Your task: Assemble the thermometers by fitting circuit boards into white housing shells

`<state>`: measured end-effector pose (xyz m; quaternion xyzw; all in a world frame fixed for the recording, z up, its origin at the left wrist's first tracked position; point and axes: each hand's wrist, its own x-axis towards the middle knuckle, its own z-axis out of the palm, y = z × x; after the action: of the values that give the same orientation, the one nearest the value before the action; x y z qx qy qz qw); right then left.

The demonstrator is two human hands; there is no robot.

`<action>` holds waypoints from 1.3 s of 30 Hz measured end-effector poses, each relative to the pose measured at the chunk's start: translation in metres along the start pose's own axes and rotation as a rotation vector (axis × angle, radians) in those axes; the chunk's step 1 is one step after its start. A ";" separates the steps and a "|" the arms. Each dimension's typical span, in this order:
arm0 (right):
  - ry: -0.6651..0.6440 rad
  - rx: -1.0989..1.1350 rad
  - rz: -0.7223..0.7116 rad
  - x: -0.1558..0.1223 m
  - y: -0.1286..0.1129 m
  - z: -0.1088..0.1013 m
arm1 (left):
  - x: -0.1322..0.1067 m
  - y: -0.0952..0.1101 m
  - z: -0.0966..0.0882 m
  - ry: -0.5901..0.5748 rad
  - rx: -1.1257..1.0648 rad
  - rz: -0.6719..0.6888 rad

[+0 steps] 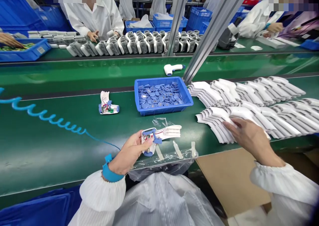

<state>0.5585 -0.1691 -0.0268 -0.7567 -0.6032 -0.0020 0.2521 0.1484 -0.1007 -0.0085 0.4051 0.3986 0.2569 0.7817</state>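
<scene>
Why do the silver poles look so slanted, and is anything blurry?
In the head view, the wide lens makes the metal posts lean and the green conveyor belt curve; pale glare shines on the belt; the white plastic shells look fairly sharp, with little blur.

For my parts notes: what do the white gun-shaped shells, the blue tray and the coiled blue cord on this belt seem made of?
The white shells look like moulded plastic: smooth, satin, evenly curved walls. The blue tray looks like rigid plastic, with a moulded rim. The coiled cord looks rubber- or plastic-sheathed, holding its spiral; core hidden.
</scene>
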 end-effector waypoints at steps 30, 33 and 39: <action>-0.709 0.654 -0.167 -0.010 -0.219 0.037 | -0.004 -0.007 -0.006 0.074 0.662 0.299; -0.471 0.722 -0.125 -0.008 -0.245 0.051 | -0.003 -0.002 0.000 0.138 0.667 0.321; -0.129 0.322 -0.285 -0.014 -0.286 0.086 | -0.004 -0.007 0.008 0.062 0.852 0.462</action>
<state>0.2679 -0.1072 0.0026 -0.6123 -0.7116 0.1070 0.3276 0.1529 -0.1108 -0.0096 0.7591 0.3912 0.2494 0.4566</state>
